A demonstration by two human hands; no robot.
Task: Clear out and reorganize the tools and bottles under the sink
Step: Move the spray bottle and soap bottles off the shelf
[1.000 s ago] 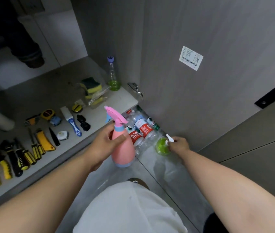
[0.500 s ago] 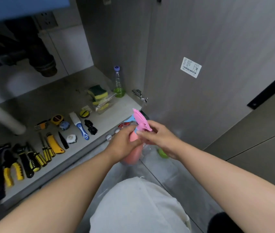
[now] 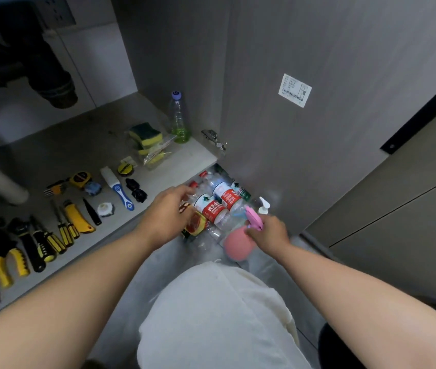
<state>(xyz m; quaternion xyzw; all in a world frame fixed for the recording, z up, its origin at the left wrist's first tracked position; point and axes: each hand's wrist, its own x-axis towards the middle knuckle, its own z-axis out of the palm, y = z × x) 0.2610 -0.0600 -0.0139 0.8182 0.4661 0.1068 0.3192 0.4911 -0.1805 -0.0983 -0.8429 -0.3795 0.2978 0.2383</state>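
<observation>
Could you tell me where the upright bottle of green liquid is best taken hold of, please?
I would take the green-liquid bottle round its clear upper body, just under the purple cap, coming from the front. It stands upright close to the cabinet wall on its right, and the sponges crowd its base on the left.

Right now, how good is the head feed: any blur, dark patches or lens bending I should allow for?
Head view: wide-angle distortion slants the cabinet door; the corner around the drain pipe is deep in shadow; the pink spray bottle gripped by the right hand looks soft and blurred; the water bottle labels are fairly sharp; no strong glare, only a faint sheen low on the door.
</observation>
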